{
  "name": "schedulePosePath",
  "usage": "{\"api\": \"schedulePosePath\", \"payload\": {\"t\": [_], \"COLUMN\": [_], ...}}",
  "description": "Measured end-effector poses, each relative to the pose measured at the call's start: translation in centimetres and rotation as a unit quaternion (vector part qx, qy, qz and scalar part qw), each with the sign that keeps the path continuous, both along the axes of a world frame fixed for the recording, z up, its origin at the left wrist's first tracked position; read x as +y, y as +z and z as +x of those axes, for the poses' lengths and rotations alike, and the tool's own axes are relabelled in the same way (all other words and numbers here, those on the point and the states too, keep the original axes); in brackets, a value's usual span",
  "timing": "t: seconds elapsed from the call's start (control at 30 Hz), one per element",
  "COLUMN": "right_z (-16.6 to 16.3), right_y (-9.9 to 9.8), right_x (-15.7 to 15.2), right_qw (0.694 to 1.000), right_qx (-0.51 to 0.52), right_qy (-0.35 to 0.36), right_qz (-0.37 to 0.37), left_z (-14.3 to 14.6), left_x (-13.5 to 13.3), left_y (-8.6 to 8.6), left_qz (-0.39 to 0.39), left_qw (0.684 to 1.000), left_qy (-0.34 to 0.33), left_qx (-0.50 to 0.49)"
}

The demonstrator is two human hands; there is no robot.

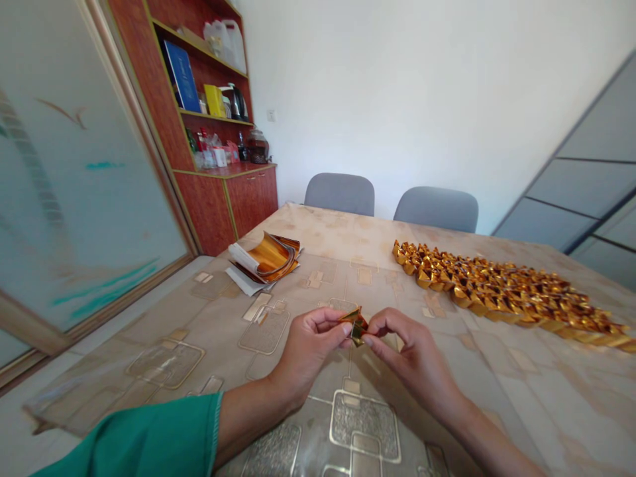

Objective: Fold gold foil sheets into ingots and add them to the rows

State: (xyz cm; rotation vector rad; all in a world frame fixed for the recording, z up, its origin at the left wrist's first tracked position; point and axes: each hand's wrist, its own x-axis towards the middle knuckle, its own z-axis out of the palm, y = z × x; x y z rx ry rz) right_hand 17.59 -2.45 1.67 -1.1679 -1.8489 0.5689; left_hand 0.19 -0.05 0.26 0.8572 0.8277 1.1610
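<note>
A small folded piece of gold foil paper (356, 323) is pinched between both hands just above the table (358, 411). My left hand (309, 350) grips its left side with thumb and fingertips closed. My right hand (408, 352) pinches its right side the same way. A stack of flat gold foil sheets (265, 258) lies at the left of the table, some curling upward. A long pile of several folded gold paper ingots (501, 286) stretches across the right of the table.
Two grey chairs (340, 193) (437, 208) stand at the table's far edge. A red wooden cabinet (226, 199) with shelves of books and bottles stands at the back left, beside a frosted glass sliding door (74, 199).
</note>
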Motion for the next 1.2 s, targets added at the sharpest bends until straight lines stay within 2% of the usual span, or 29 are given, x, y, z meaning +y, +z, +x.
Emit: {"api": "schedulePosePath", "payload": {"t": [0.1, 0.2, 0.4, 0.77, 0.97, 1.2], "right_z": [0.3, 0.4, 0.6, 0.1, -0.1, 0.4], "right_y": [0.3, 0.2, -1.4, -1.9, -1.8, -1.8], "right_x": [0.2, 0.4, 1.0, 1.3, 1.1, 1.1], "right_qw": [1.0, 0.999, 0.979, 0.945, 0.953, 0.953], "right_qx": [-0.03, -0.03, 0.143, 0.247, 0.237, 0.204], "right_qy": [0.005, 0.007, 0.032, 0.042, 0.032, 0.048], "right_qz": [0.003, -0.031, -0.142, -0.211, -0.184, -0.218], "left_z": [0.0, 0.0, 0.0, 0.0, 0.0, -0.2], "left_x": [0.0, 0.1, 0.2, 0.3, 0.4, 0.7], "left_y": [-0.1, -0.2, -0.3, -0.3, -0.7, -0.4], "left_qz": [-0.012, -0.031, -0.042, -0.043, -0.084, -0.051], "left_qw": [1.0, 0.999, 0.999, 0.997, 0.994, 0.998], "left_qy": [0.003, 0.004, -0.028, -0.056, -0.054, -0.005], "left_qx": [-0.001, -0.001, -0.01, -0.005, -0.038, -0.046]}}
